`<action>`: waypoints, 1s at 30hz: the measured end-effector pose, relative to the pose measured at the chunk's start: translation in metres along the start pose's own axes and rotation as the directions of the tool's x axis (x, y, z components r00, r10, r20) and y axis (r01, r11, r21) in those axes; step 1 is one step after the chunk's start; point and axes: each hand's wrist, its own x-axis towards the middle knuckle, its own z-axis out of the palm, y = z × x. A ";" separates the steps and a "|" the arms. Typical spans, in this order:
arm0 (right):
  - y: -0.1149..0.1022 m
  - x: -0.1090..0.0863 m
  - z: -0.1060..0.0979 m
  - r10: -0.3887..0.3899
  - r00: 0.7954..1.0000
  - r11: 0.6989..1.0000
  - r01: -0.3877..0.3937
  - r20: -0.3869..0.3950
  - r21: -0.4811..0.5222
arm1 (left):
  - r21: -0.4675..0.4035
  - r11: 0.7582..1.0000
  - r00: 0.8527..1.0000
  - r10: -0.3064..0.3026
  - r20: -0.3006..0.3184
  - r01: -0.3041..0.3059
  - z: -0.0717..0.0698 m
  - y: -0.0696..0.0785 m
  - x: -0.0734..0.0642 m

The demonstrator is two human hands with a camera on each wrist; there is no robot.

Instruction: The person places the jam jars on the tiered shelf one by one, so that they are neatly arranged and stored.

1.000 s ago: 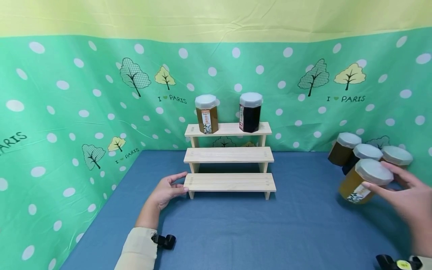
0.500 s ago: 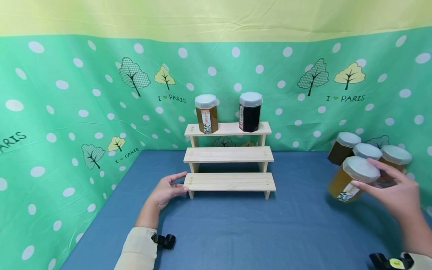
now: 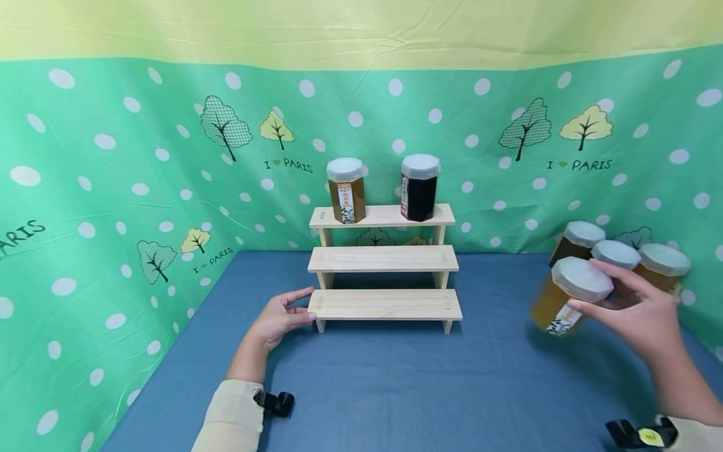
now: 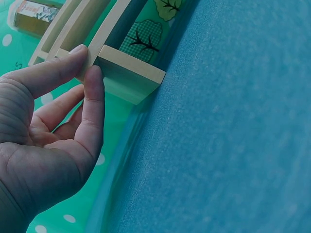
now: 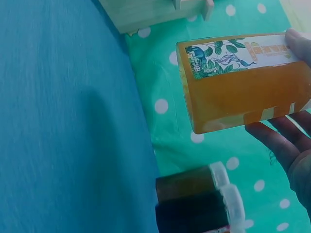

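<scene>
At half past seven, the left hand [image 3: 279, 321] pinches the wooden shelf [image 3: 384, 303]. Toward four o'clock, the right hand [image 3: 644, 316], spread jar-wide, holds the amber jar [image 3: 549, 301] in air; only the right wrist view shows clearly its leafy label [image 5: 216, 59]. At ten, the curtain [image 3: 333, 122] reads "PARIS".

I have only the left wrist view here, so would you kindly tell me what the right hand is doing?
Observer: The right hand is holding an amber jar above the blue tabletop.
Operator: Thank you. I see just one labelled jar on the wooden shelf; does anything else stand on it?
Observer: Yes, a dark jar stands on the top tier as well, to the right of that one in the head view.
</scene>
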 end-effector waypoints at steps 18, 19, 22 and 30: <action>-0.030 0.006 0.020 -0.022 0.994 0.996 0.012 0.112 0.086 | 0.001 1.000 1.000 -0.002 0.003 0.002 0.000 0.000 0.000; -0.032 0.007 0.021 -0.030 0.993 0.996 0.019 0.118 0.090 | 0.002 1.000 1.000 -0.001 0.002 0.001 0.000 0.000 0.000; -0.037 0.009 0.026 -0.051 0.989 0.993 0.035 0.138 0.113 | 0.005 1.000 1.000 -0.001 0.003 0.001 0.000 0.000 0.000; -0.054 0.012 0.038 -0.100 0.974 0.981 0.063 0.204 0.182 | -0.001 1.000 1.000 0.005 0.005 -0.005 -0.001 0.000 0.001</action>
